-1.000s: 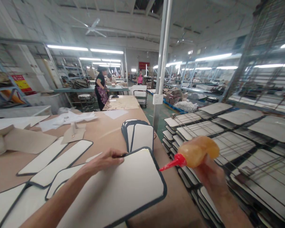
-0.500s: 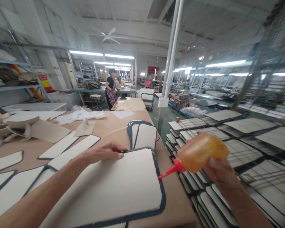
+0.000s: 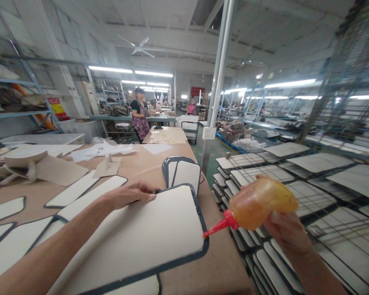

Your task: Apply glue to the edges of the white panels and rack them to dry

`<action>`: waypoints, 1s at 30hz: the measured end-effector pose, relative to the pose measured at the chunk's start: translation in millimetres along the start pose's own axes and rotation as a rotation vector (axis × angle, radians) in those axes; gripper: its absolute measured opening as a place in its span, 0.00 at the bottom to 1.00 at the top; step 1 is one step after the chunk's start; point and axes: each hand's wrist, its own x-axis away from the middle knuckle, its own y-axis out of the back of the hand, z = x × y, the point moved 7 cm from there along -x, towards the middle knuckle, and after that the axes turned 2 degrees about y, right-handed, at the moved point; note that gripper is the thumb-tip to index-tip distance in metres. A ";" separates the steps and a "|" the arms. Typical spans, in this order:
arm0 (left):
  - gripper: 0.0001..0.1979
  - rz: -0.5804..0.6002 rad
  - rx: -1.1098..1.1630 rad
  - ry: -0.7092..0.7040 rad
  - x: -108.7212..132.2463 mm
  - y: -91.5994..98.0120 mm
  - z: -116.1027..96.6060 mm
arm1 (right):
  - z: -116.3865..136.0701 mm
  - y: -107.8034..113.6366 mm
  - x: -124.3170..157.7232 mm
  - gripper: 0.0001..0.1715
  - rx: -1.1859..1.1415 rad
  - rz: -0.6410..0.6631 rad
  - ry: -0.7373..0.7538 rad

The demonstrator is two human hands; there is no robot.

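Observation:
My left hand (image 3: 133,194) is closed on the far edge of a large off-white panel (image 3: 147,233) with a dark border and rounded corners. In my right hand (image 3: 284,227) is an amber squeeze bottle (image 3: 255,203), tipped so that its red nozzle (image 3: 217,228) points down and left. The nozzle tip meets the dark border at the panel's right side, near the lower right corner. A wet-looking streak shows on the border above the tip. Under the panel's near edge, part of another panel (image 3: 138,287) sticks out.
A fanned stack of smaller panels (image 3: 184,174) lies beyond the large one. More bordered panels (image 3: 92,192) and beige pieces (image 3: 58,168) cover the table's left. Right of the table edge, wire racks (image 3: 313,196) hold many panels. A metal post (image 3: 218,82) rises behind; a person (image 3: 140,114) stands farther back.
The nozzle tip has moved down along the panel's right border towards the near corner. The panel's right end has shifted slightly up and left. The person at the back has turned.

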 end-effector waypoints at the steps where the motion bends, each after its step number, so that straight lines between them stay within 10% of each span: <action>1: 0.17 -0.011 0.011 0.002 -1.0 1.7 1.3 | -0.9 2.2 0.5 0.35 0.004 -0.017 0.002; 12: 0.18 -0.169 0.171 0.001 -22.0 21.4 22.2 | -9.5 31.2 11.7 0.33 0.047 -0.320 0.118; 30: 0.26 -0.168 0.375 -0.080 -59.7 20.2 32.5 | -9.4 23.3 24.9 0.36 0.183 -0.442 0.290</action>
